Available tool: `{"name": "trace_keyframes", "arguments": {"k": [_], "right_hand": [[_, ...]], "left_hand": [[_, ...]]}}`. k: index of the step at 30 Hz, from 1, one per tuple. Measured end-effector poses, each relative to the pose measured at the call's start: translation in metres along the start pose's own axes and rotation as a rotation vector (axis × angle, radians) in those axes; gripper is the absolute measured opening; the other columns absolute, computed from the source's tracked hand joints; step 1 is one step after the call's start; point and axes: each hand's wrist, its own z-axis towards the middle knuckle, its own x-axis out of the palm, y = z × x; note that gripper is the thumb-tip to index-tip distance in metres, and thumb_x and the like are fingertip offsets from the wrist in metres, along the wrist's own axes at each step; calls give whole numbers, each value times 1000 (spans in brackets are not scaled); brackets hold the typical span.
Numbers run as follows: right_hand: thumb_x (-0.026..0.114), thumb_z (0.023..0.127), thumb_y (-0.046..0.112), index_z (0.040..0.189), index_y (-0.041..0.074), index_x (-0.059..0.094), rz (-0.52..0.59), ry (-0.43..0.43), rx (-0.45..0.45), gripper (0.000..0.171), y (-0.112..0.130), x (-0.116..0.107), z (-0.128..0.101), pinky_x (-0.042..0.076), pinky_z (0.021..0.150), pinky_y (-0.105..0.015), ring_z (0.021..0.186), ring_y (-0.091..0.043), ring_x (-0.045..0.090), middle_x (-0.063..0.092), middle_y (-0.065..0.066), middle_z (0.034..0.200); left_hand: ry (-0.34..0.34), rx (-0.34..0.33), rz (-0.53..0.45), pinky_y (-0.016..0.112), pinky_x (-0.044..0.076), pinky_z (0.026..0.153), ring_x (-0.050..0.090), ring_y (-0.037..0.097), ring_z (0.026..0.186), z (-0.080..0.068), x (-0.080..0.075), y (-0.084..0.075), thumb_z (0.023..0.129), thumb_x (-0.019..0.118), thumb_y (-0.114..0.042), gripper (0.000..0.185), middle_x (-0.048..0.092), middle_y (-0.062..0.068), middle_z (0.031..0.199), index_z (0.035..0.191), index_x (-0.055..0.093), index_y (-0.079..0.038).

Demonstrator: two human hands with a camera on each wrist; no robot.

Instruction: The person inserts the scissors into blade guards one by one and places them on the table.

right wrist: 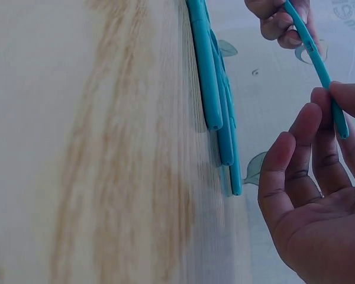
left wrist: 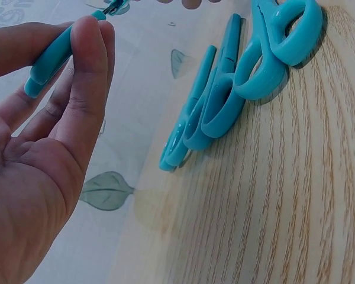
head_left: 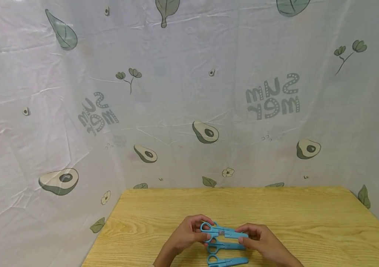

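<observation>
A pair of light-blue scissors [head_left: 231, 234], its blades in a blue cover, is held level above the table between both hands. My left hand [head_left: 187, 233] pinches the handle loops between thumb and fingers, as the left wrist view shows on the blue handle [left wrist: 52, 58]. The covered tip is pinched by my right hand [head_left: 264, 241], with the thumb against the fingers; the right wrist view shows the scissors [right wrist: 318, 65] edge-on. Under and in front of the hands lie more blue scissors [head_left: 226, 245] in a row, loops leftward. The nearest scissors [head_left: 227, 261] sit at the frame's lower edge.
The wood-grain table [head_left: 149, 207] reaches back to a pale curtain [head_left: 176, 92] printed with avocados, leaves and mirrored lettering. That curtain also hangs along the left and right sides. Another pair of scissors lies partly hidden behind the held one.
</observation>
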Motion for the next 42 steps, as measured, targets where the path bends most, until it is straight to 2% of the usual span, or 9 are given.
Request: {"name": "trace_keyframes", "arguments": {"k": [9,24,32,42], "right_hand": [[62,110,14,136,-12,63,5,-21,24,37,0,1,3,63,85,-26,97,-10,74,78,1,113],[62,110,12,134,-13,64,11,-25,20,35,-1,5,1,63,84,-25,96,-9,74,78,2,113],[63,109,11,132,-14,65,9,-27,10,34,-3,7,1,63,83,-24,96,-9,74,77,8,111],[62,109,13,133,-13,65,4,-25,27,35,-2,7,2,62,82,-24,95,-7,73,77,9,110]], "left_hand": [[2,2,7,20,64,69,76,5,84,2,0,2,97,71,2,50,73,-8,98,139,51,21],[-7,-10,18,21,64,67,74,3,79,1,6,1,95,74,3,47,72,-9,93,137,56,18],[-9,-10,12,21,64,66,75,4,79,2,6,5,95,74,5,45,72,-9,93,135,57,18],[-3,-11,-12,22,64,67,76,5,80,2,8,5,96,73,5,45,72,-5,94,135,56,20]]}}
